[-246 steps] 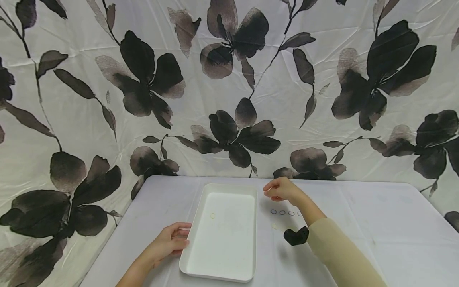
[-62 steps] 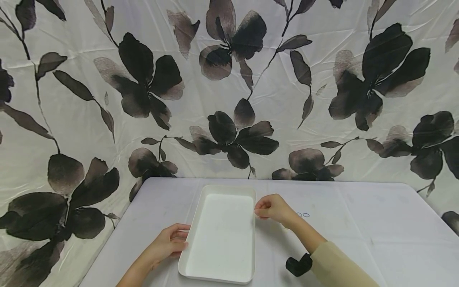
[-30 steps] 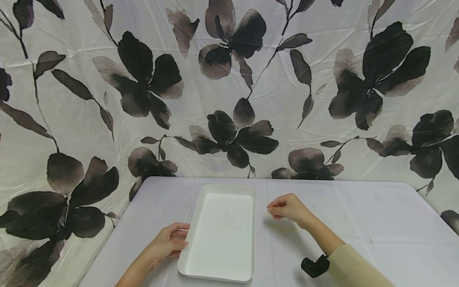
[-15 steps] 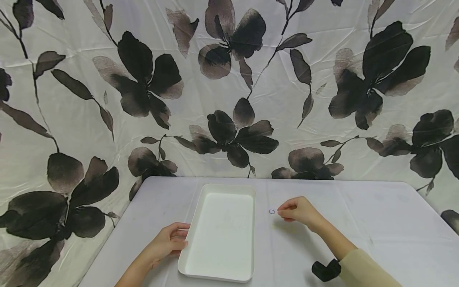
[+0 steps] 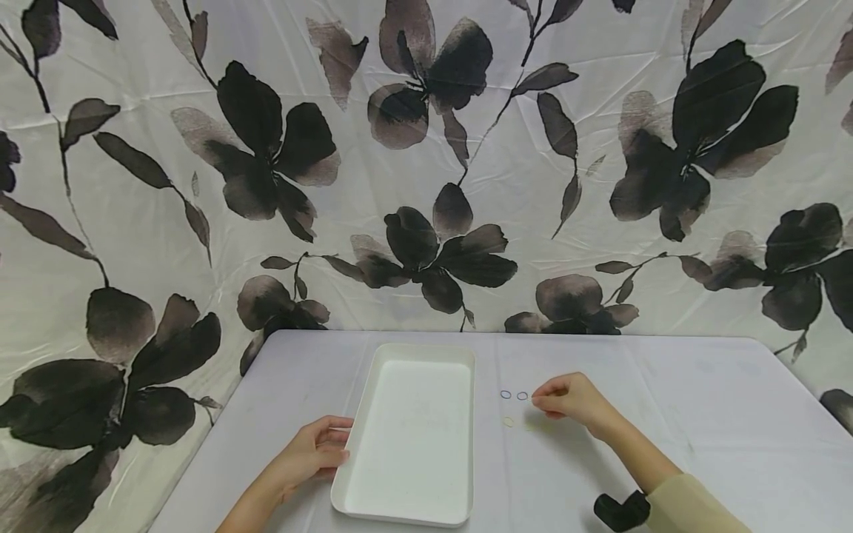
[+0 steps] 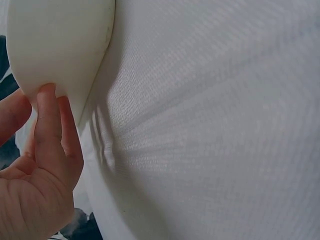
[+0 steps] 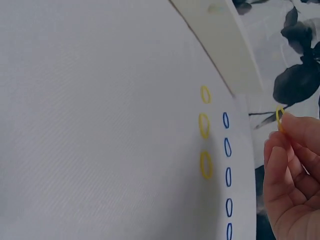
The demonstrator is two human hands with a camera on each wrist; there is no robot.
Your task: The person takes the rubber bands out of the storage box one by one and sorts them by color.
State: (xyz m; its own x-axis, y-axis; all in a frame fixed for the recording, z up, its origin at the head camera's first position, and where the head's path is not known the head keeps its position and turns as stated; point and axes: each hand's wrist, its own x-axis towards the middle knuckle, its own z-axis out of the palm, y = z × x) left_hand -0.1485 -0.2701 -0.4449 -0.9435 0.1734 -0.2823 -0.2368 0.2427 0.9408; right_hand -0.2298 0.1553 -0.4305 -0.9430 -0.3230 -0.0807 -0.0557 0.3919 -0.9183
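In the head view my left hand (image 5: 309, 453) lies against the left side of the white tray (image 5: 469, 444). The left wrist view has its fingertips (image 6: 47, 92) touching the tray's outer wall near a corner. My right hand (image 5: 576, 403) is above the cloth, right of the tray. Its thumb and finger pinch a small yellow rubber band (image 7: 279, 119). On the cloth, several blue rubber bands (image 7: 228, 177) form a row beside a shorter row of three yellow ones, one being this yellow band (image 7: 206, 165). From the head camera, the hand hides part of the blue row.
A white cloth (image 5: 700, 414) covers the table. Behind it hangs a white curtain (image 5: 566, 192) with dark flowers. A black strap piece (image 5: 622, 511) is at the right sleeve (image 5: 689, 507).
My right hand has moved rightward from the tray's right edge, uncovering blue and yellow bands. A yellow band seen in the tray earlier no longer shows there. The left hand stays put.
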